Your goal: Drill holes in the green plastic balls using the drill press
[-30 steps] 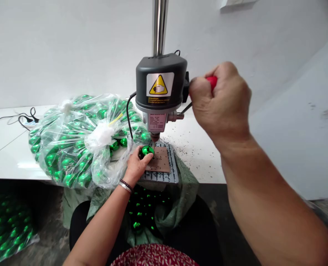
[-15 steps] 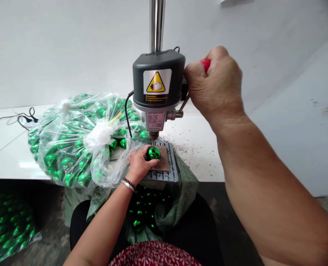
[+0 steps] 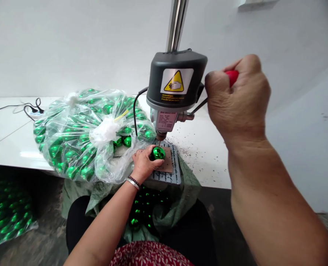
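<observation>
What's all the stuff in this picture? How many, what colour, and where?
drill: one, grey, centre
pole: one, silver, above drill
handle: one, red, drill's right
ball: one, green, under drill
board: one, brown, beneath ball
table: one, white, middle
bags of green balls: two, clear, left
sack: one, green, below drill
crumbs: many, dark, table's right
plugs: two, black, table's far left
shirt: one, red, bottom
left hand: one, holding ball
right hand: one, gripping handle

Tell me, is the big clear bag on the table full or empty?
Full, or nearly so: shiny green balls show through the clear bag almost all over, and its sides bulge.
</observation>
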The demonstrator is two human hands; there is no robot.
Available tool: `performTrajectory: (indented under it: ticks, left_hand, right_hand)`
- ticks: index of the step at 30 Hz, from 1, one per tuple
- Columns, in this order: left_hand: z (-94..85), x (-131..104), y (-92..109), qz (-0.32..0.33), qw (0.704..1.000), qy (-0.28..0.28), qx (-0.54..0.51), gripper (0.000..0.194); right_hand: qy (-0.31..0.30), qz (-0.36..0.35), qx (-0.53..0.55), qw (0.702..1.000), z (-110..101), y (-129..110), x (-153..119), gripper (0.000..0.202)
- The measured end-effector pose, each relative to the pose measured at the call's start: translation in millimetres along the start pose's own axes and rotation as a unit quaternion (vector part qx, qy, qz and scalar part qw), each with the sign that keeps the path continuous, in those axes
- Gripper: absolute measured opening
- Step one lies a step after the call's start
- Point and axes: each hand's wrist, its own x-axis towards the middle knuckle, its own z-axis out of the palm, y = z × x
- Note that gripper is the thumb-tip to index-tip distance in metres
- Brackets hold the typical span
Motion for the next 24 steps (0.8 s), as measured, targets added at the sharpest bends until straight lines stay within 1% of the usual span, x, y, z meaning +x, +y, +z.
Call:
performTrajectory:
  ticks: [4,11,14,24]
  left_hand:
    - [2.1,0.0,-2.0,0.009,1.000,0.006,-0.005,0.058]
    - [4.6,0.3,-4.1,0.007,1.000,0.012,0.007,0.059]
    - [5.5,0.5,-5.0,0.006,1.000,0.015,0.007,0.060]
    - [5.7,-0.7,-6.0,0.015,1.000,0.013,0.008,0.058]
  right_hand:
    - [0.035,-0.042,-0.016,0.998,-1.1,6.2,-13.5,0.015]
    - [0.095,-0.108,-0.008,0.990,0.0,18.9,-39.8,0.021]
    - [0.118,-0.111,-0.010,0.987,1.4,21.8,-48.7,0.020]
    - [0.148,-0.100,-0.003,0.984,6.3,31.0,-70.3,0.016]
